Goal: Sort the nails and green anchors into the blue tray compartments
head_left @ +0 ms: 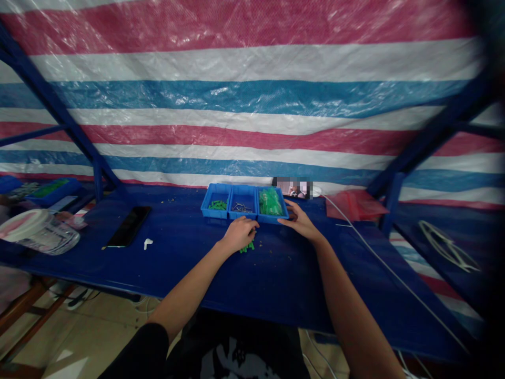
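Note:
My left hand (240, 233) is just in front of the middle bin, fingers curled and pressed together; whatever they may hold is hidden. Beneath and beside it lies a small pile of green plastic pieces, which look like wall plugs (247, 247), on the blue table. My right hand (300, 221) is at the front right corner of the right blue bin (272, 218), thumb in front and fingers along its side. That bin holds a clear bag of green pieces (270, 201). Metal screws (241, 207) lie in the middle bin, and loose green plugs (218, 205) in the left one.
A phone with a lit screen (292, 188) leans behind the bins. Red plastic bags (355, 204) and a white cable (366, 242) are on the right. To the left are a dark phone (129, 226), a white earbud (147, 243) and a white bucket (43, 231). Blue metal struts (79, 131) flank the table.

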`<control>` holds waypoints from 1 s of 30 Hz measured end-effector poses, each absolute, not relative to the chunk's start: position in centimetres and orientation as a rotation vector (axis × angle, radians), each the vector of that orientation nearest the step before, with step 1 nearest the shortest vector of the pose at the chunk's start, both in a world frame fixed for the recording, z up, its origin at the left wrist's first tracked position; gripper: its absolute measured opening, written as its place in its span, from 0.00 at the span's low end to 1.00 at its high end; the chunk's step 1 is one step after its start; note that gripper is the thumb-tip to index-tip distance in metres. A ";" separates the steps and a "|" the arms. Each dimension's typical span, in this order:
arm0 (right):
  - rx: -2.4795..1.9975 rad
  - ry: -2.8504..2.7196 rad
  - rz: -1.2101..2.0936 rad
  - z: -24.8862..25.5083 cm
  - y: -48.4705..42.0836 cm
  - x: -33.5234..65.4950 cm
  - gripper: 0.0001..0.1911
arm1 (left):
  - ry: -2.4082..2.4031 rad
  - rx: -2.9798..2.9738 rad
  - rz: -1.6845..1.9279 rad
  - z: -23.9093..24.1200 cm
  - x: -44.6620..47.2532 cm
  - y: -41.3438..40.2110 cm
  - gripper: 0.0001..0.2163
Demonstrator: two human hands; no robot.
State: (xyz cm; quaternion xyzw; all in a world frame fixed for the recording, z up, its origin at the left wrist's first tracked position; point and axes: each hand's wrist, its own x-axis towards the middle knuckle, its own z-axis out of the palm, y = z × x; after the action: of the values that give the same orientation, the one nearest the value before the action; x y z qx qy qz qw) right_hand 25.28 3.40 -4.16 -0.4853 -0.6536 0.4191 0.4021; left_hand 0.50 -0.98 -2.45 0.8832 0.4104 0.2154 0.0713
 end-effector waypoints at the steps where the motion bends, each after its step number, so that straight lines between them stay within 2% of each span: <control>1: -1.223 -1.653 1.062 -4.2 3.4 25.3 0.42 | 1.217 2.671 0.644 -2.4 0.5 -1.0 0.10; 10: -1.213 -1.638 1.072 -3.9 3.3 25.1 0.41 | 1.054 2.527 0.840 -2.1 0.5 -1.0 0.08; 14: -1.215 -1.645 1.068 -4.0 3.3 25.2 0.42 | 0.918 2.158 1.087 -2.1 0.6 -0.6 0.06; 22: -1.213 -1.630 1.090 -3.9 3.3 25.2 0.42 | 0.782 1.337 1.429 -0.3 -0.1 0.1 0.10; 30: -1.234 -1.646 1.055 -3.9 3.2 25.2 0.41 | 0.688 1.004 1.518 1.2 -1.2 0.1 0.12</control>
State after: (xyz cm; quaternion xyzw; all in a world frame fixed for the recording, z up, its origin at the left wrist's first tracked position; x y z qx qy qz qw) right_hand 25.20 3.23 -3.87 -0.4885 -0.6517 0.4177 0.4028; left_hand -1.21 0.10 1.16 0.4264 0.2922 0.6449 0.5629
